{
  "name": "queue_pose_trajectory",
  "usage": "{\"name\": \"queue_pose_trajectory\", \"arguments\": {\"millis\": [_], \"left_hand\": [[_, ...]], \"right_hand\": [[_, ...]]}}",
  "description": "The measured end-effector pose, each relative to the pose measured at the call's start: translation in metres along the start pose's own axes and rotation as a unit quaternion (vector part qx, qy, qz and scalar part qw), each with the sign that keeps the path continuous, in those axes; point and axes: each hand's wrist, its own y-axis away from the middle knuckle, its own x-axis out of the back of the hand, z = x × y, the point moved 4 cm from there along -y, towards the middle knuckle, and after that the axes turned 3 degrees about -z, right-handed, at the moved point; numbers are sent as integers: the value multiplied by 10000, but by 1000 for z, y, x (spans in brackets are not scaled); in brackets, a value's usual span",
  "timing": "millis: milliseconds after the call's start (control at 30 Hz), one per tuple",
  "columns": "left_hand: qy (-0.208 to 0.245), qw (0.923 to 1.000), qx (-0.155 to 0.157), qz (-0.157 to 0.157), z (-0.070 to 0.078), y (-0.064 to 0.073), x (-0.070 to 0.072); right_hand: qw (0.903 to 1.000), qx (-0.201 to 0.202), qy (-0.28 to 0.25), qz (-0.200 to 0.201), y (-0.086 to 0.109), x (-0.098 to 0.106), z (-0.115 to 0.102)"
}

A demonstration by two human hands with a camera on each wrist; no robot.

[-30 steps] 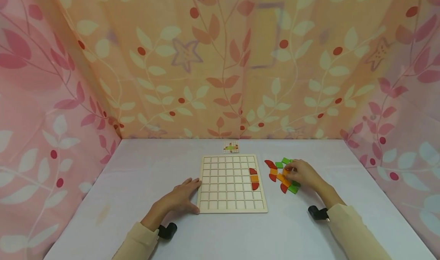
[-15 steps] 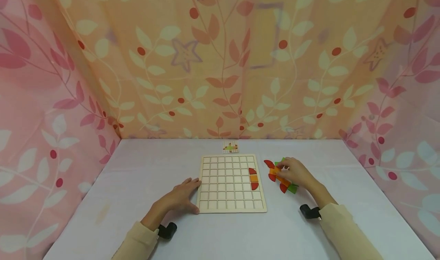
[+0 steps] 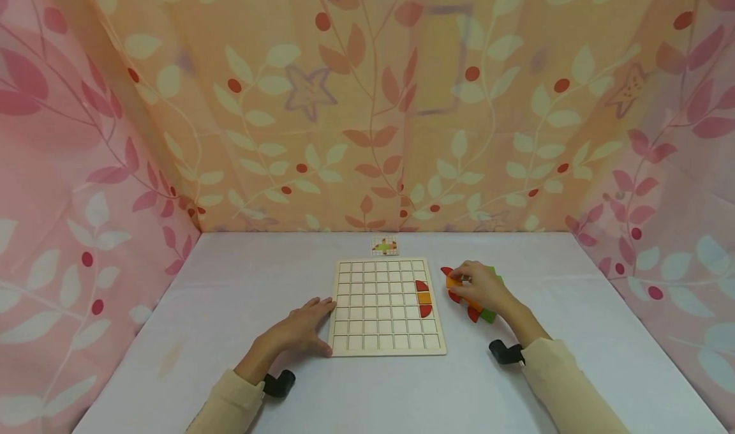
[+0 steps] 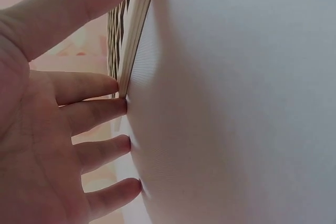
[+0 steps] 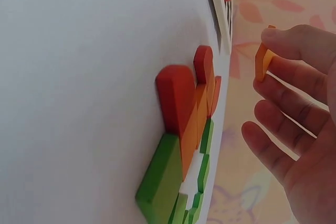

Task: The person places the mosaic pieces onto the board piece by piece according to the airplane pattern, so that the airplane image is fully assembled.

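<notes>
My right hand (image 3: 485, 288) pinches an orange square tile (image 5: 260, 62) between thumb and fingertips, held above the loose tiles in the right wrist view. Below it lie several red, orange and green tiles, with a rounded red tile (image 5: 176, 95) and a green tile (image 5: 160, 174) nearest that camera. A light wooden grid board (image 3: 370, 309) lies left of the pile. At its right edge, an orange square (image 3: 424, 298) sits in a cell between two red quarter-round tiles. My left hand (image 3: 298, 329) is spread at the board's left edge (image 4: 137, 40), thumb and index finger touching it.
Behind the board lies a small pattern card (image 3: 384, 246) with a coloured tile design on a grid. White cloth (image 3: 241, 268) covers the table. Floral curtains (image 3: 367, 102) enclose the back and both sides.
The right hand has moved left across the tile pile toward the board, carrying the orange tile. My left hand stays in place at the board.
</notes>
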Motion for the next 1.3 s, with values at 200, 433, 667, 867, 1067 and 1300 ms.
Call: {"name": "queue_pose_trajectory", "arguments": {"millis": [200, 433, 667, 867, 1067, 1300], "left_hand": [[-94, 9999, -10, -34, -1, -1, 1], [-19, 10000, -55, -21, -2, -2, 3], [19, 10000, -51, -3, 0, 0, 4], [-9, 10000, 41, 14, 1, 1, 4], [67, 10000, 10, 51, 1, 1, 3], [21, 10000, 11, 77, 0, -1, 1]], "right_hand": [[9998, 203, -52, -9, -2, -1, -12], [9993, 360, -94, -96, -5, -6, -24], [9985, 473, -190, -202, -8, -10, -35], [9971, 654, -274, -287, -14, -16, -43], [9964, 744, -156, -366, -16, -22, -50], [9959, 764, 51, -484, -19, -29, -58]]}}
